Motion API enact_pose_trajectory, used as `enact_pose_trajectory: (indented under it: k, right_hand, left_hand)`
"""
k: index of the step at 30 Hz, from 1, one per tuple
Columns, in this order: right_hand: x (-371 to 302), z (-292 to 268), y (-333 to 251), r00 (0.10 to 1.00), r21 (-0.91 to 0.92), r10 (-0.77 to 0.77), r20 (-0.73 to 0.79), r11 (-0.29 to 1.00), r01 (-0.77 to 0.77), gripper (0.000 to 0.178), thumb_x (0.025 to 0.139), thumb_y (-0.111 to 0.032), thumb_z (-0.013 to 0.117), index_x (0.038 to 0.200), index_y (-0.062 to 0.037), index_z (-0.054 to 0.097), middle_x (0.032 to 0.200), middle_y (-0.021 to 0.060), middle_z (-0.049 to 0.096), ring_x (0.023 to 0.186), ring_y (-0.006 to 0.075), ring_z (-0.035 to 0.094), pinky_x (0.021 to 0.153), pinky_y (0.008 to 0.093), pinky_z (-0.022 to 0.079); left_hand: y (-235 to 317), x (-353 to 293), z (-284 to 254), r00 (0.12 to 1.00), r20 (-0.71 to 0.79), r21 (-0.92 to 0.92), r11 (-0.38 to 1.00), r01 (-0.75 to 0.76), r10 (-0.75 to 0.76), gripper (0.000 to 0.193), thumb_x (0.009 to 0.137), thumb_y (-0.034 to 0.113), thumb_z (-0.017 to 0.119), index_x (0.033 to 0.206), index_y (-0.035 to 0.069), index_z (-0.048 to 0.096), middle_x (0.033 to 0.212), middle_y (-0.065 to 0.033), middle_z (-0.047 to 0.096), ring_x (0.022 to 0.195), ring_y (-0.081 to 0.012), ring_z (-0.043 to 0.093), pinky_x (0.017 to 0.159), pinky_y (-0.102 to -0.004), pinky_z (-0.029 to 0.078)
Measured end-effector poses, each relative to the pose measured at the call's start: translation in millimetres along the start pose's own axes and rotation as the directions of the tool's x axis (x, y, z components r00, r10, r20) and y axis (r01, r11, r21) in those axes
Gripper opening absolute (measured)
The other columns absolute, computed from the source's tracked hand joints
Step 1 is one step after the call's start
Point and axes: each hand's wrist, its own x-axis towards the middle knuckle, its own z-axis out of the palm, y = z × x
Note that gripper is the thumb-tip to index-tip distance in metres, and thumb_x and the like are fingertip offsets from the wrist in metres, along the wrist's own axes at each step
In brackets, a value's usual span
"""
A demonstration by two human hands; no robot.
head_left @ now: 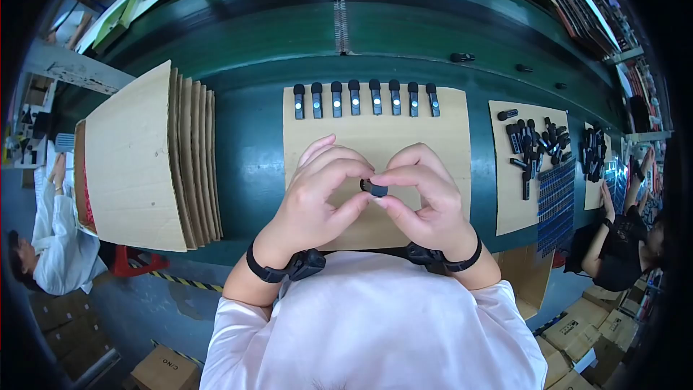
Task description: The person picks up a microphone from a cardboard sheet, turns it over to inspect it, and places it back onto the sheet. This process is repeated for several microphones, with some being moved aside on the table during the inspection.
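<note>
A small black clip-on microphone [375, 188] is pinched between the fingertips of my left hand [317, 186] and my right hand [427, 193]. Both hands hold it just above a flat cardboard sheet [447, 144], and the fingers partly cover it. Along the sheet's far edge stands a row of similar black microphones with dark foam tips, among them one microphone [355, 98] near the middle. Most in the row show a small pale round spot. A dark strap with a black module circles each wrist.
Folded cardboard [137, 166] is stacked at the left. On the right, another cardboard sheet [511, 202] carries a pile of black microphones [530, 141] and a blue sheet of small parts [556, 202]. Several loose microphones lie on the green table [249, 144]. Co-workers sit at both sides.
</note>
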Motion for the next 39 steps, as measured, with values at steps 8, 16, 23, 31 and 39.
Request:
enact_pose_trajectory:
  k: [8,16,23,31,39]
  right_hand:
    - [-1,4,2,0.999,-0.001,0.026,-0.038,1.000,-0.027,0.030,0.078,0.002,0.074,0.107,0.0003,0.065,0.098,0.0118,0.061,0.084,0.0203,0.060,0.073,0.0291,0.050]
    - [-11,-11,30,0.973,0.053,0.232,-0.021,0.972,-0.230,0.025,0.083,0.001,0.070,0.108,-0.0003,0.065,0.100,0.0095,0.062,0.080,0.0172,0.061,0.070,0.0272,0.051]
    - [-13,-80,72,0.937,-0.403,0.346,-0.059,0.850,-0.339,0.022,0.085,0.001,0.067,0.107,0.0000,0.063,0.105,0.0107,0.063,0.079,0.0170,0.062,0.071,0.0267,0.051]
    - [-39,-108,109,0.989,-0.675,0.135,0.056,0.735,-0.062,0.022,0.079,0.004,0.067,0.100,-0.0007,0.061,0.107,0.0132,0.062,0.091,0.0300,0.064,0.079,0.0369,0.053]
    - [-34,-108,120,0.942,-0.700,0.313,0.122,0.700,-0.141,0.023,0.077,0.001,0.068,0.099,-0.0018,0.061,0.116,0.0120,0.058,0.098,0.0329,0.062,0.082,0.0385,0.053]
  left_hand:
    - [-2,3,5,0.997,-0.036,0.071,0.995,-0.066,0.069,0.026,0.073,0.004,0.074,0.097,0.007,0.064,0.098,-0.0068,0.063,0.096,-0.0258,0.062,0.104,-0.0492,0.038]
    - [-21,1,24,0.998,0.030,0.165,0.985,0.044,-0.050,0.042,0.070,0.016,0.081,0.107,0.008,0.064,0.109,-0.0099,0.062,0.103,-0.0303,0.058,0.093,-0.0436,0.043]
    - [-31,-11,33,0.949,0.272,0.551,0.835,-0.020,-0.157,0.057,0.068,0.023,0.083,0.119,0.009,0.063,0.128,-0.0136,0.054,0.120,-0.0331,0.050,0.100,-0.0439,0.041]
    - [-34,-16,38,0.931,0.300,0.570,0.821,0.000,-0.209,0.065,0.064,0.024,0.085,0.123,0.010,0.062,0.133,-0.0158,0.050,0.124,-0.0333,0.047,0.103,-0.0436,0.041]
    - [-34,-16,41,0.924,0.311,0.596,0.803,-0.007,-0.222,0.067,0.064,0.024,0.086,0.124,0.010,0.062,0.134,-0.0159,0.049,0.126,-0.0339,0.046,0.104,-0.0437,0.041]
